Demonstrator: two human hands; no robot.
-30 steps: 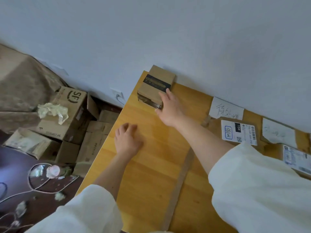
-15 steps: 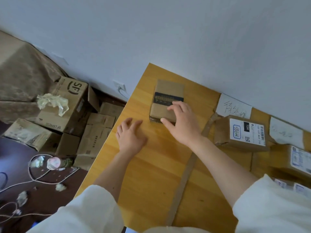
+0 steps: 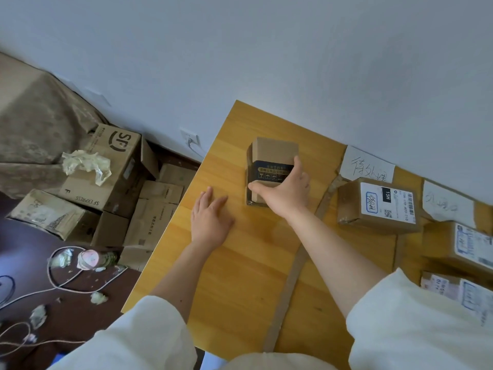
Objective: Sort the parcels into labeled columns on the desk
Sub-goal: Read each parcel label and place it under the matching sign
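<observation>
Four parcels show on the wooden desk [image 3: 240, 263]. One small box [image 3: 272, 166] with a dark band sits upper centre, gripped across its top by the right hand [image 3: 285, 193], thumb and fingers on opposite edges. The left hand [image 3: 209, 220] lies flat beside it, fingers spread. Three labelled parcels [image 3: 378, 206] crowd the right edge, below two handwritten paper labels [image 3: 366, 166]. A cardboard strip [image 3: 290, 284] divides the desk. Cardboard boxes [image 3: 106, 166] pile on the dark floor at left.

The desk [image 3: 240, 263] is honey-coloured wood with a smooth, faintly glossy finish and visible plank seams. The small parcel [image 3: 272, 158] is matt brown cardboard banded with glossy dark printed tape. A strip [image 3: 290, 284] of raw matt cardboard lies across the wood. Neighbouring parcel [image 3: 373, 206] carries a smooth white paper label.
</observation>
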